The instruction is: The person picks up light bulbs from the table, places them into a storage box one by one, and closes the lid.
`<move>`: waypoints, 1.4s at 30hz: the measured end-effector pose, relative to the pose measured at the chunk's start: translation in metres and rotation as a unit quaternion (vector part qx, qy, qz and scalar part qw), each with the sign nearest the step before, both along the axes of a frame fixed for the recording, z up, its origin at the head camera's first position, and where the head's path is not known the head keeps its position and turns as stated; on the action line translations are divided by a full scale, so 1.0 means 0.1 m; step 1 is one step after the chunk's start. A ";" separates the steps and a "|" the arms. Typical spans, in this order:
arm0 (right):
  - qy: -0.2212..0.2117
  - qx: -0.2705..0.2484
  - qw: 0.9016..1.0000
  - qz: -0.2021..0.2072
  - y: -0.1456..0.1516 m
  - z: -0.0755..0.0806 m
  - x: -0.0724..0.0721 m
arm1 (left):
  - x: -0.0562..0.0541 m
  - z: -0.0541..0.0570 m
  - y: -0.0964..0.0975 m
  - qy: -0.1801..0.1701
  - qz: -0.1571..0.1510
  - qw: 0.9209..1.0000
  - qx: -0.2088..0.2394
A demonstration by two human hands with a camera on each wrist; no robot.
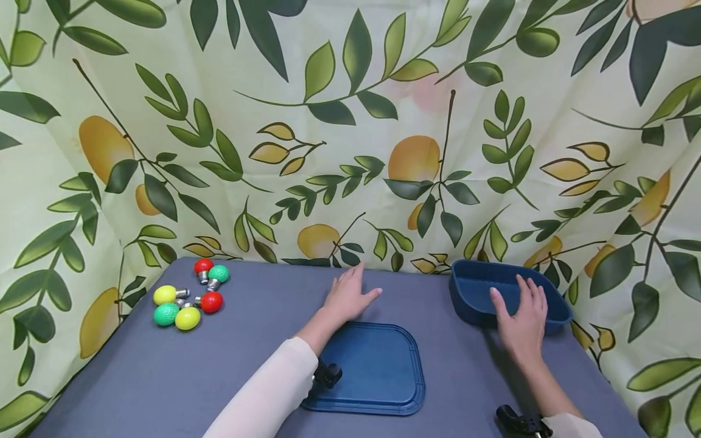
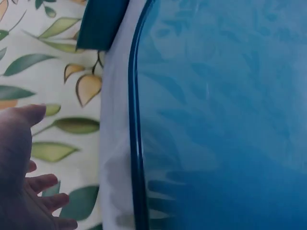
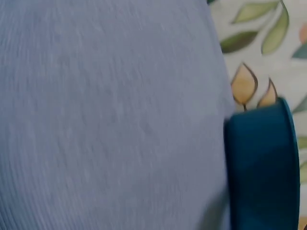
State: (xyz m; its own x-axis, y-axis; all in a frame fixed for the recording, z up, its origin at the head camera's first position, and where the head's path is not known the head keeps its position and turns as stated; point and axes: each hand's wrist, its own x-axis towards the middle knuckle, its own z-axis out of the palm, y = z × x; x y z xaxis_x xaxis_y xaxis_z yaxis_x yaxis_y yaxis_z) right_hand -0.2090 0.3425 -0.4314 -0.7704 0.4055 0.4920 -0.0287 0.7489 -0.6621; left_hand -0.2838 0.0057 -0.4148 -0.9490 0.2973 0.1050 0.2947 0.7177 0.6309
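Leafy, fruit-printed cloth [image 1: 323,182] hangs behind a grey-blue table [image 1: 164,383], beyond both my hands. My left hand [image 1: 350,297] holds nothing, its fingers loose and its thumb held apart, just past the far edge of a flat blue lid [image 1: 378,368] that lies partly beneath my left wrist. My right hand [image 1: 523,316] is unclenched and grasps nothing; its raised fingers overlap the blue bin [image 1: 470,304], though I can't tell whether they touch it. Well off to the left of my left hand sit 6 bulbs: 2 red [image 1: 210,302], 2 green [image 1: 166,314] and 2 yellow [image 1: 187,318], with silvery bases.
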 end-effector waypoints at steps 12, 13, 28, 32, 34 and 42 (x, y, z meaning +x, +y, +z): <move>0.025 -0.087 0.987 -0.133 0.51 -0.12 0.09 | 0.03 -0.17 0.83 -0.036 0.018 0.992 0.118; 0.015 -0.090 0.986 -0.138 0.54 -0.14 0.09 | 0.05 -0.18 0.91 -0.038 0.017 0.991 0.125; -0.108 -0.208 0.970 -0.064 0.72 -0.35 0.10 | 0.12 -0.36 1.70 -0.110 -0.030 0.971 0.212; -0.109 -0.212 0.969 -0.071 0.67 -0.33 0.13 | 0.15 -0.38 1.83 -0.100 -0.044 0.971 0.212; -0.110 -0.212 0.968 -0.072 0.63 -0.31 0.13 | 0.15 -0.39 1.85 -0.087 -0.039 0.973 0.211; -0.123 -0.188 0.973 -0.054 0.55 -0.27 0.13 | 0.09 -0.43 1.70 -0.065 -0.009 0.979 0.194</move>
